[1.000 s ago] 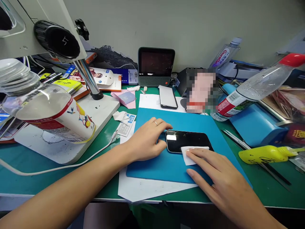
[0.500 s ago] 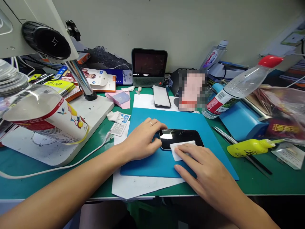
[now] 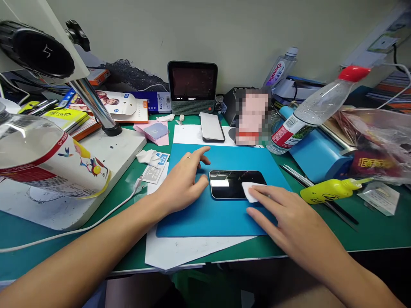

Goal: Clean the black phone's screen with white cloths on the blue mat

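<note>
A black phone (image 3: 233, 183) lies screen up on a blue mat (image 3: 205, 214). My left hand (image 3: 183, 182) rests on the mat at the phone's left end, fingers lifted and spread, thumb beside the phone's edge. My right hand (image 3: 282, 214) lies flat, its fingertips pressing a small white wipe (image 3: 248, 190) onto the right part of the screen.
A second phone (image 3: 212, 127) lies on white paper behind the mat. A microscope base (image 3: 73, 179) and a large bottle (image 3: 41, 158) stand at the left. Tilted water bottles (image 3: 308, 111), a yellow glue bottle (image 3: 330, 190), tweezers and a blue roll crowd the right. A small screen (image 3: 192, 87) stands at the wall.
My left hand's fingers have lifted off the phone's top edge and spread. My right hand and the wipe have slid to the right along the screen. The view has shifted left.
</note>
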A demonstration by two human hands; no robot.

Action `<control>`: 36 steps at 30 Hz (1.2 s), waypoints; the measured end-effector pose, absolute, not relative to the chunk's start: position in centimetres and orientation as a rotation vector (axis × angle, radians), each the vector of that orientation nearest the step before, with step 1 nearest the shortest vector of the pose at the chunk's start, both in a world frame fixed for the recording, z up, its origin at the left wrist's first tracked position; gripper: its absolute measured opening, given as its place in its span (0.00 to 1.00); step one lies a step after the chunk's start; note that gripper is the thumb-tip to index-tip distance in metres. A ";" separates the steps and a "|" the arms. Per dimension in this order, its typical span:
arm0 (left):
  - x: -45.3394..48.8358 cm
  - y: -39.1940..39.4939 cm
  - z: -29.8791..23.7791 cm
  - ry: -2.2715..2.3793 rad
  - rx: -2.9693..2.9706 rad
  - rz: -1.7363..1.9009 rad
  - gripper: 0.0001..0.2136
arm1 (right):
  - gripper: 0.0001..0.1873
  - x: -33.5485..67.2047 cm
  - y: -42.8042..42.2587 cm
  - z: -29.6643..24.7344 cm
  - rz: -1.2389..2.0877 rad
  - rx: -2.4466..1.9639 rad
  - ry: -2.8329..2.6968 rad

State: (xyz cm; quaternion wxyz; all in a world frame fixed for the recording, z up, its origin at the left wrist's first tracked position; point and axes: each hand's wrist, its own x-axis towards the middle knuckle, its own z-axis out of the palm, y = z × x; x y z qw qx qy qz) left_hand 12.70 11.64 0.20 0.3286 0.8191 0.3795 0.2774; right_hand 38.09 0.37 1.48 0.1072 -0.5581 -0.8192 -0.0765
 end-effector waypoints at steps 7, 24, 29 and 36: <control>12.4 11.5 0.3 0.988 2.164 0.730 0.27 | 0.25 38.2 3.0 1.7 -0.248 -1.741 -2.381; 13.0 11.5 -0.1 0.920 2.297 0.706 0.13 | 0.47 32.6 2.8 2.1 0.263 -1.550 -2.309; 13.2 11.6 -0.2 0.899 2.323 0.671 0.14 | 0.50 31.3 -0.5 1.5 0.329 -1.569 -2.281; 13.1 11.8 -0.2 0.976 2.294 0.732 0.15 | 0.41 32.2 0.9 1.8 0.193 -1.617 -2.262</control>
